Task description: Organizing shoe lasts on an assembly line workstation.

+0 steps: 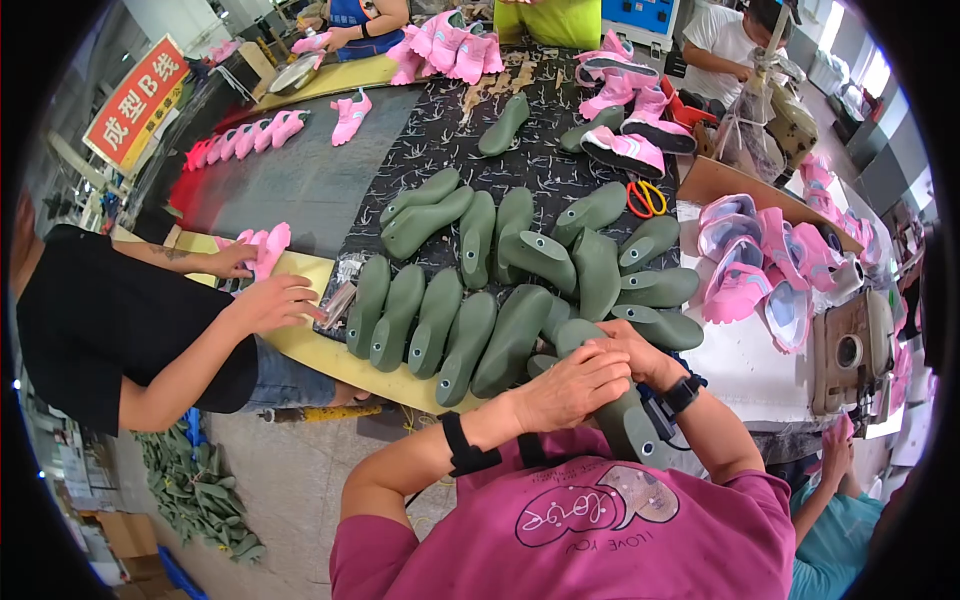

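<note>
Surface [435, 150]: spread ahead of the body; black with pale markings, yellow along the near left edge, white on the right.
Floor [330, 440]: in view past the near edge; open room here, left of the left forearm [390, 475].
Shirt [580, 530]: purple, just below the near edge, leaving little room toward the body.
Foot forms [465, 350]: green, crowded beyond and left of the left hand [575, 385], mostly with long axes running away from the body; more crosswise beyond the right hand [640, 355]. Likely in the way of a low sideways move.
Pink shoes [740, 290]: heaped on the white part, to the right, well apart from both hands.
Held form [628, 425]: at the near edge, beneath the hands; long axis slanting toward lower right, heel end toward the shirt. Far end partly hidden.
Left hand: clamped over the form from the left, fingers together, overlapping the right.
Right hand: clamped on the farther part; undersides hidden.
Nearer hand: neither, both touching.
Scissors [646, 203]: beyond the forms, well apart from both hands.
</note>
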`<state>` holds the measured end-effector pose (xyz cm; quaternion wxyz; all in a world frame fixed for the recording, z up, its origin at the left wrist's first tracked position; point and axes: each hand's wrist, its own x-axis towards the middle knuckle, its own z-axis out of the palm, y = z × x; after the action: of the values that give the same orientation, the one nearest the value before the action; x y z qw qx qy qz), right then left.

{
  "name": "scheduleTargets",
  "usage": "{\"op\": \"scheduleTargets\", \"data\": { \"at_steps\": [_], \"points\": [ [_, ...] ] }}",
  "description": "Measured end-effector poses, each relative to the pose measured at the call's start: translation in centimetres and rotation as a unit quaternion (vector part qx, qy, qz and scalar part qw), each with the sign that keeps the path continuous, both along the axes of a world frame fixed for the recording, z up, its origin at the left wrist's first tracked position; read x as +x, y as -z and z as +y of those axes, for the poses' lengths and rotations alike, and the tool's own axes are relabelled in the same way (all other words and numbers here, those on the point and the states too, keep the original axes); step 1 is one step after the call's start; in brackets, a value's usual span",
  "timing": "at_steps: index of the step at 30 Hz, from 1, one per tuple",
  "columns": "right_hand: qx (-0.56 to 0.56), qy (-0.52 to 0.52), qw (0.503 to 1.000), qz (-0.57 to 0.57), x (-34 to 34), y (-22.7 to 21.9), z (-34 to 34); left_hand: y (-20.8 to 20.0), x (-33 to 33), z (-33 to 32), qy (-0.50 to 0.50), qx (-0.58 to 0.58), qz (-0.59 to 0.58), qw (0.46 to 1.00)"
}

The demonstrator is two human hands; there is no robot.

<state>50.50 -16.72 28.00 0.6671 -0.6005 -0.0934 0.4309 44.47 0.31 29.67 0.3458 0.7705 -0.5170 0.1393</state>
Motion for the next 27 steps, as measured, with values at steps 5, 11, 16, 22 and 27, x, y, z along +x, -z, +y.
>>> {"op": "scheduleTargets", "data": {
  "at_steps": [5, 11, 16, 22, 27],
  "points": [
    [-0.042, 0.24, 0.968, -0.051, 1.2, -2.0, -2.3, 1.6, -1.0, 2.1, -0.235, -0.15, 0.257, 0.925],
    [0.001, 0.304, 0.949, -0.086, 3.9, -3.0, -1.3, 5.6, -1.1, 4.8, -0.124, -0.311, 0.619, 0.71],
    [-0.014, 0.289, 0.957, -0.003, 3.0, -2.0, -0.8, 4.5, -1.8, 6.8, -0.077, -0.432, 0.673, 0.595],
    [0.027, 0.049, 0.978, 0.199, -0.2, 0.6, -3.6, 3.6, -1.1, 11.4, -0.158, -0.26, 0.676, 0.671],
    [0.094, 0.081, 0.974, 0.191, 0.4, 0.2, -2.4, 3.9, 0.2, 10.8, -0.181, -0.481, 0.616, 0.597]
  ]
}}
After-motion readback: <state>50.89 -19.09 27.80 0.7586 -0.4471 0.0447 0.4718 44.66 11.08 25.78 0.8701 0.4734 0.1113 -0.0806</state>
